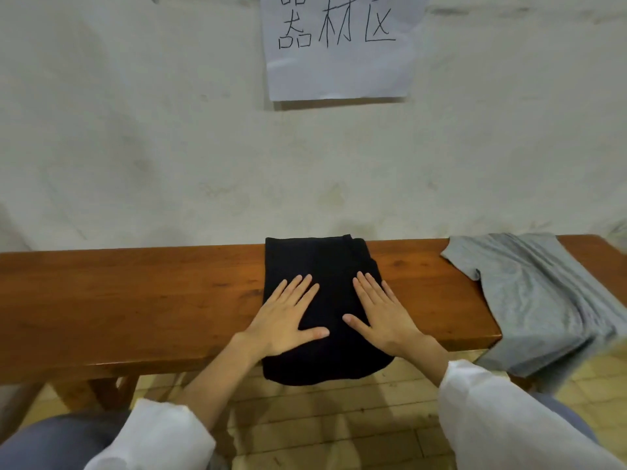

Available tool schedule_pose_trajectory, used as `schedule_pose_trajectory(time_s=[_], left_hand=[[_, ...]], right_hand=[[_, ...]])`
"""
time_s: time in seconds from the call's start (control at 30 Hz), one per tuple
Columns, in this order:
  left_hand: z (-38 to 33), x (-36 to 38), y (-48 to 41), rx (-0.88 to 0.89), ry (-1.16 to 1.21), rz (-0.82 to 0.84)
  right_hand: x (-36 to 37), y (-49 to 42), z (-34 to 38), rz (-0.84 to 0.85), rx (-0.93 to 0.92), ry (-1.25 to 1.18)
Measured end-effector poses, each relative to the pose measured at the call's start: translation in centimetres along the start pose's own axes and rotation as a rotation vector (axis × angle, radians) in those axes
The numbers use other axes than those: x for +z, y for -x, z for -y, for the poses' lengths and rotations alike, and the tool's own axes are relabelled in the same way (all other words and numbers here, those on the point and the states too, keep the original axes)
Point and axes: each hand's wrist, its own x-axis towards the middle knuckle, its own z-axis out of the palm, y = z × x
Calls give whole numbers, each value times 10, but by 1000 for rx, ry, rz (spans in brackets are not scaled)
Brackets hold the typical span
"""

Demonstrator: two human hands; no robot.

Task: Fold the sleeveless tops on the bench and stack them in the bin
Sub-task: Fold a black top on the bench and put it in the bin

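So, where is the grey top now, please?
Head view: the grey top lies crumpled at the right end of the bench, right of the black top.

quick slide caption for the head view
Both hands, left and right, press flat on a folded black top on a wooden bench; crumpled grey top alongside.

Under the fingers (307, 283) of the left hand (285, 317) and right hand (386, 317) I see a folded black cloth top (325, 259), matt, with no sheen. To either side of the fingers runs the long reddish-brown wooden bench (135, 293), smooth and lightly glossy, its grain showing. Well right of the fingers, a crumpled grey cloth top (536, 293) looks matt and creased. Beyond the fingertips the whitish wall (169, 147) looks rough and chalky, and the white paper sheet (339, 72) on it is matt.
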Motion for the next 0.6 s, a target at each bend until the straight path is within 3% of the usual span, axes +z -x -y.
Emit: schedule_pose_trajectory(time_s=[0.6], left_hand=[[-15, 3, 40, 68, -188, 60]], right_hand=[[2, 47, 20, 89, -22, 196]])
